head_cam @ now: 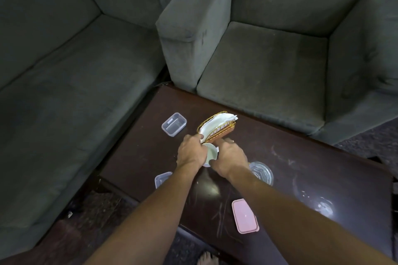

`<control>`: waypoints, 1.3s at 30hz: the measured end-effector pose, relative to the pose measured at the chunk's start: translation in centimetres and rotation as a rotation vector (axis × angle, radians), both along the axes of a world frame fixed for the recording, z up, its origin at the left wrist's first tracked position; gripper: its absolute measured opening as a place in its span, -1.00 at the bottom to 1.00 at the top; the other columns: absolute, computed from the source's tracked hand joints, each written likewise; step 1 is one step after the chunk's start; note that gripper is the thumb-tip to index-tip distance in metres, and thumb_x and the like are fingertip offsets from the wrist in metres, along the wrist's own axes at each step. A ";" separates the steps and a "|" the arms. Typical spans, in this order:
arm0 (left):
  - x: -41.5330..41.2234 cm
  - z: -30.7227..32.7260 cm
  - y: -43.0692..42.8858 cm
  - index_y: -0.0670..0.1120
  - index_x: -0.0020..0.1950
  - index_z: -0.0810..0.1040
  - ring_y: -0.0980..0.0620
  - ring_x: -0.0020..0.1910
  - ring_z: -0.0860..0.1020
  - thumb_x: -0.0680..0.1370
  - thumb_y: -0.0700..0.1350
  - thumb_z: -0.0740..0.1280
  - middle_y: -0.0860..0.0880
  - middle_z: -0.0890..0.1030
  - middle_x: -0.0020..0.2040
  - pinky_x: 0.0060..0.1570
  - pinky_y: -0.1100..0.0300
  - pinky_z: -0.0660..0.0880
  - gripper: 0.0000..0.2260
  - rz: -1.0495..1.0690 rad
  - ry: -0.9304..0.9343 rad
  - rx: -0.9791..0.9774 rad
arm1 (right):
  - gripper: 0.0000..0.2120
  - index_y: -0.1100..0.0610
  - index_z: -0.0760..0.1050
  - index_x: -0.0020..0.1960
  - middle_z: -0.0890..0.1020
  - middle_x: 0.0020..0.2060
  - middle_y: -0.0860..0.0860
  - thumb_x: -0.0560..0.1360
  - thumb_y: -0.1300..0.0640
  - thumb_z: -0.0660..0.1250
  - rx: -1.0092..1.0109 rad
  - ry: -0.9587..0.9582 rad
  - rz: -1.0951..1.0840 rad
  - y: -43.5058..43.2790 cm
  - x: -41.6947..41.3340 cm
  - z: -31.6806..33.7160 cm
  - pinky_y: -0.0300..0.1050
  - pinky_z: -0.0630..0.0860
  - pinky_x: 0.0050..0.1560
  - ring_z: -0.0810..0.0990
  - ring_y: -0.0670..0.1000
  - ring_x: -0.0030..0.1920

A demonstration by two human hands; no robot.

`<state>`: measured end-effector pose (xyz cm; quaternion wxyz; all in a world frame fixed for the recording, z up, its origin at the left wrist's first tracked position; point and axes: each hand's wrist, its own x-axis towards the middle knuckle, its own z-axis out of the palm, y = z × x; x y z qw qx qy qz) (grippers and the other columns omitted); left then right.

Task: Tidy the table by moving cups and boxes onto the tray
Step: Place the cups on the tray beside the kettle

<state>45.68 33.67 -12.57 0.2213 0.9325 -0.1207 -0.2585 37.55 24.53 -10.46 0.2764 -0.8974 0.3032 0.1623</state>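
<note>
At mid-table, head view, item one: white cup [210, 154], upright on the dark table [301, 157], just near of the gold wire napkin holder [217, 127] and close against its near end. Item two: left hand [189, 153], knuckles up, fingers curled at the cup's left wall. Its fingertips lie close to the napkins [215, 121], and I cannot tell whether they brush them. Item three: right hand [231, 160], fingers curled over the cup's right rim, thumb at the near rim. I read both hands as gripping the cup between them, a two-sided hold that would keep an open vessel level when lifted clear of the holder. Remaining stock, none of it held: clear box [174, 124], far left, open side up; second clear box [162, 179], near left, partly hidden under the left forearm; pink-lidded box [245, 219] at the near edge; clear cup [261, 172] just right of the right wrist; second clear cup [323, 207], near right. Tray: not found in this view, so I judge nothing is placed yet and the cup in hand is the current item. Surroundings: grey sofa [64, 92] to the left, grey armchair [269, 60] beyond the far edge.
</note>
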 end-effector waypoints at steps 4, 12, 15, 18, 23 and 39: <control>0.3 -1.0 0.2 0.07 0.38 0.57 -0.20 0.31 0.49 0.60 -0.15 0.19 -0.14 0.50 0.28 0.32 0.03 0.41 -0.62 0.012 0.061 -0.008 | -0.41 -0.03 0.45 0.40 0.52 0.29 0.07 0.42 -0.01 0.54 -0.018 0.034 0.018 0.8 1.1 -0.8 0.05 0.56 0.20 0.61 0.21 0.25; 0.9 -1.5 0.2 0.04 0.23 0.67 -0.16 0.22 0.58 0.56 -0.14 0.24 -0.08 0.65 0.22 0.13 0.09 0.51 -0.68 0.091 0.122 -0.061 | -0.44 0.00 0.41 0.42 0.51 0.30 0.10 0.46 0.04 0.49 -0.064 0.076 0.096 1.9 2.5 -2.4 0.07 0.57 0.20 0.62 0.23 0.24; 0.9 -1.6 0.3 0.02 0.20 0.69 -0.16 0.21 0.59 0.54 -0.16 0.24 -0.06 0.68 0.18 0.09 0.13 0.48 -0.68 0.128 0.128 -0.083 | -0.46 0.01 0.38 0.43 0.48 0.32 0.10 0.50 0.10 0.46 -0.108 0.073 0.100 2.2 2.5 -3.0 0.07 0.57 0.17 0.63 0.23 0.22; 0.8 -1.8 0.4 0.04 0.18 0.69 -0.15 0.23 0.58 0.53 -0.19 0.23 -0.04 0.68 0.18 0.17 0.10 0.49 -0.66 0.140 0.127 -0.091 | -0.47 0.02 0.39 0.42 0.48 0.30 0.10 0.49 0.09 0.46 -0.121 0.055 0.091 2.2 2.3 -3.1 0.06 0.57 0.14 0.64 0.23 0.20; 0.1 -1.0 -0.9 0.04 0.15 0.71 -0.12 0.22 0.58 0.53 -0.22 0.25 -0.02 0.69 0.18 0.24 0.09 0.50 -0.67 0.136 0.074 -0.178 | -0.42 0.03 0.43 0.40 0.53 0.26 0.09 0.43 -0.01 0.50 -0.086 0.028 0.012 0.5 1.5 -1.6 0.05 0.57 0.18 0.62 0.21 0.22; -13.7 8.5 -22.1 -0.05 0.13 0.72 -0.05 0.14 0.64 0.48 -0.37 0.20 -0.03 0.71 0.09 0.22 0.05 0.53 -0.59 -0.126 0.044 -0.673 | -0.42 0.10 0.51 0.22 0.61 0.11 0.12 0.33 -0.20 0.52 -0.290 -0.071 -0.381 -19.9 -13.7 11.5 0.00 0.57 0.10 0.64 0.22 0.16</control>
